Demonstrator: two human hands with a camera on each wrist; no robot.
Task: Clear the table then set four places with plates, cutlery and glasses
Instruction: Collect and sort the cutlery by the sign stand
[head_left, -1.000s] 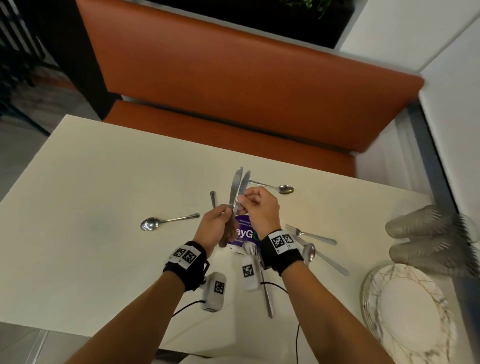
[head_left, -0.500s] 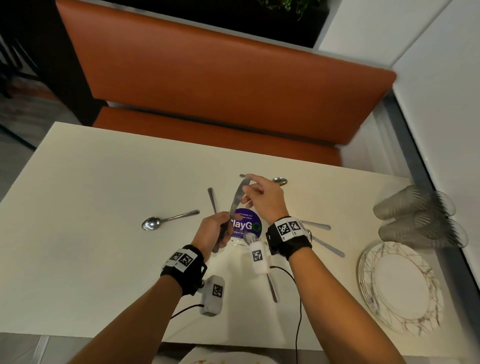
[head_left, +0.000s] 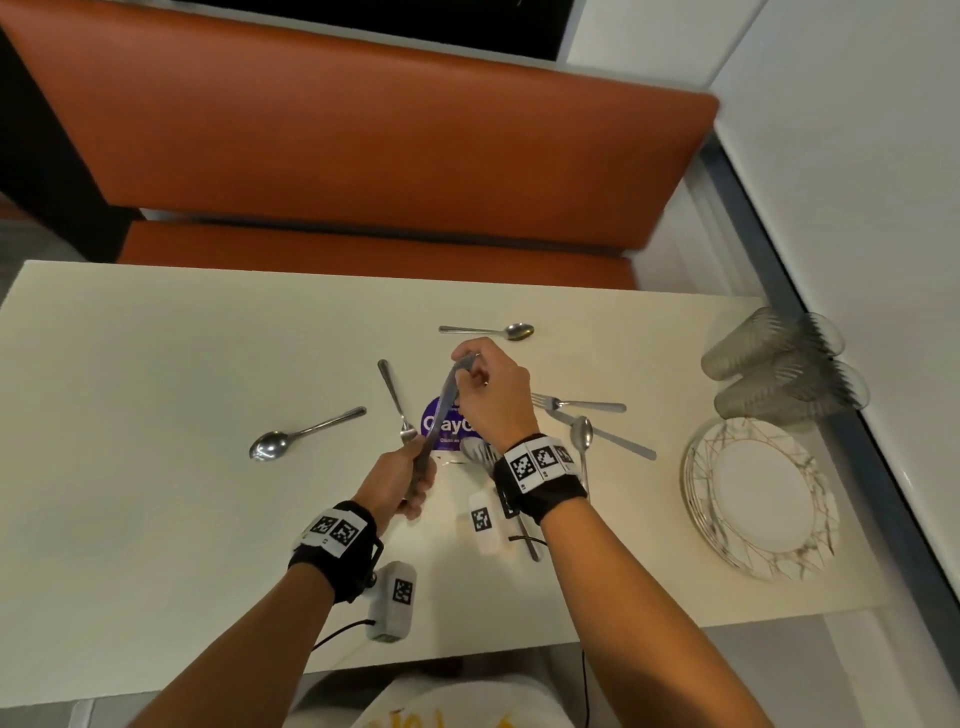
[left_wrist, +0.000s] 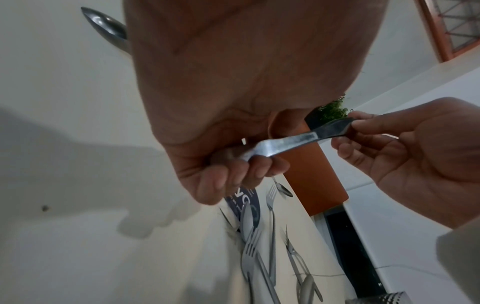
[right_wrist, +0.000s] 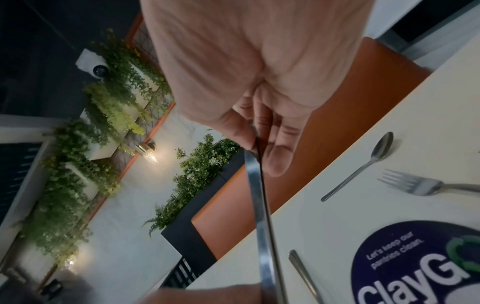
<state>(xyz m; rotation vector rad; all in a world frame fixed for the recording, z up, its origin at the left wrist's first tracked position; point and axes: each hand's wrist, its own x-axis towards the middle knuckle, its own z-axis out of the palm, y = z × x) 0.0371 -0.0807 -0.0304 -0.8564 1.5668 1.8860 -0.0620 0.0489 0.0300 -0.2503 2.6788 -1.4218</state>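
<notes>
A table knife (head_left: 445, 402) is held over the middle of the cream table (head_left: 156, 415), slanting up and away. My left hand (head_left: 410, 480) grips its handle end, fingers curled round it (left_wrist: 246, 164). My right hand (head_left: 470, 364) pinches the blade tip between thumb and forefinger (right_wrist: 257, 144). In the right wrist view the knife (right_wrist: 259, 205) looks like two blades pressed together; I cannot tell for sure. A stack of patterned plates (head_left: 758, 493) and lying glasses (head_left: 779, 364) sit at the table's right end.
Loose cutlery lies around my hands: a spoon (head_left: 267, 444) to the left, a fork (head_left: 397, 400) by a purple sticker (head_left: 447, 423), a spoon (head_left: 511, 331) beyond, a fork (head_left: 571, 402) and another spoon (head_left: 582, 436) to the right. An orange bench (head_left: 363, 130) runs along the far side.
Two fanned knife blades have closed into one line. My right hand slid from low on the blades up to the tip. My left hand kept its grip on the handles.
</notes>
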